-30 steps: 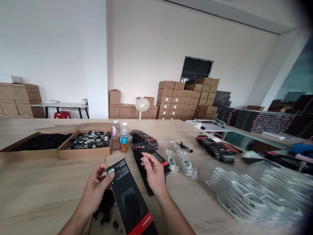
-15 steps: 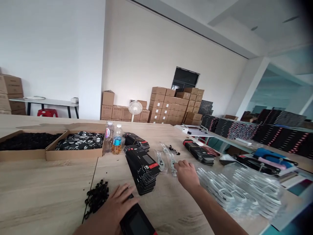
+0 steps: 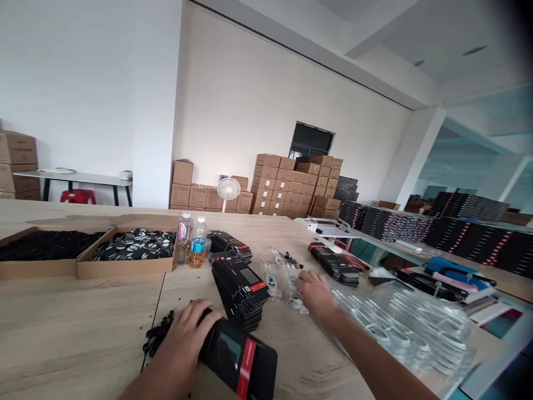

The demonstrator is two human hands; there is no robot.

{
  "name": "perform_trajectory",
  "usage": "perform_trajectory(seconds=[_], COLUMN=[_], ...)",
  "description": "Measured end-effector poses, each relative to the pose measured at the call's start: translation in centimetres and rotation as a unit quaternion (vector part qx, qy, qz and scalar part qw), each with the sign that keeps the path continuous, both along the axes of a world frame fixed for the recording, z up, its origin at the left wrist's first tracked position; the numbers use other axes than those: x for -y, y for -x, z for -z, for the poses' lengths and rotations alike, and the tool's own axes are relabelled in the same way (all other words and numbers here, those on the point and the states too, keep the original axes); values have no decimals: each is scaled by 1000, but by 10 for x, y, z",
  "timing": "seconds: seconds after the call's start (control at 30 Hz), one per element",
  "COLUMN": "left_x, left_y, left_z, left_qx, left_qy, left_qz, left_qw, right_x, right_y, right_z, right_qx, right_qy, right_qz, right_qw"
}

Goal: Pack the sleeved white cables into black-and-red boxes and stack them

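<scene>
My left hand (image 3: 189, 333) grips a flat black retail box (image 3: 233, 353) with a window and a red stripe, its near end tilted up from the table. Small black parts (image 3: 157, 332) lie in a heap beside that hand, partly hidden by it. My right hand (image 3: 315, 294) has its fingers closed on a clear-bagged white cable (image 3: 297, 303); the fingertips are partly hidden. Another bagged white cable (image 3: 270, 282) lies just left of it. Between the hands stands a leaning stack of black boxes (image 3: 241, 289).
Many bagged white cables (image 3: 400, 328) spread to the right. Banded black boxes (image 3: 333, 264) lie farther back. Two bottles (image 3: 197, 247) stand near a shallow carton of black-and-white discs (image 3: 125, 269); a carton of black parts (image 3: 37, 269) adjoins it.
The black box in my left hand has come up and tilted, showing more of its red stripe. My right hand stays near the same bagged cable, which has shifted slightly toward me.
</scene>
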State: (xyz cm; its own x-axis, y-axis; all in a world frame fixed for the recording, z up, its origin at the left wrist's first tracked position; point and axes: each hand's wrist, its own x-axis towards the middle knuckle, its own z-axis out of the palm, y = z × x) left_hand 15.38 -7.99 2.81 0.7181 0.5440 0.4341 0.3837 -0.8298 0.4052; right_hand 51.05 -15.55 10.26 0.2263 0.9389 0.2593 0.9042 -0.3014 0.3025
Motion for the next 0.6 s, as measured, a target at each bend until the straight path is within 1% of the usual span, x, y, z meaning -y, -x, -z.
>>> perform_trajectory(seconds=[0.1, 0.17, 0.23, 0.3, 0.33, 0.4, 0.47, 0.53, 0.6], left_x=[-17, -27, -34, -36, -36, -34, -31, -29, -29], left_y=[13, 21, 28, 32, 32, 32, 32, 32, 33], left_z=[2, 0, -3, -7, -8, -9, -8, -7, -5], left_qx=[60, 97, 127, 144, 148, 143, 123, 98, 72], left_qy=[-40, -57, -59, -47, -38, -27, -22, -20, -11], left_qz=[-75, -126, -171, -195, -198, -191, -172, -153, -139], left_qw=[995, 986, 975, 969, 968, 971, 977, 983, 988], right_x=[11, 26, 44, 61, 67, 75, 76, 73, 70], right_y=[16, 37, 68, 103, 120, 150, 167, 166, 149], right_z=[-16, -21, -16, 1, 13, 34, 47, 45, 32], right_qx=[-3, -6, -13, -30, -44, -81, -137, -211, -276], right_qy=[-41, -67, -70, -54, -41, 9, 57, 87, 112], right_qz=[-9, -36, -68, -85, -93, -97, -75, -54, -74], right_qw=[999, 997, 995, 994, 994, 992, 986, 972, 952])
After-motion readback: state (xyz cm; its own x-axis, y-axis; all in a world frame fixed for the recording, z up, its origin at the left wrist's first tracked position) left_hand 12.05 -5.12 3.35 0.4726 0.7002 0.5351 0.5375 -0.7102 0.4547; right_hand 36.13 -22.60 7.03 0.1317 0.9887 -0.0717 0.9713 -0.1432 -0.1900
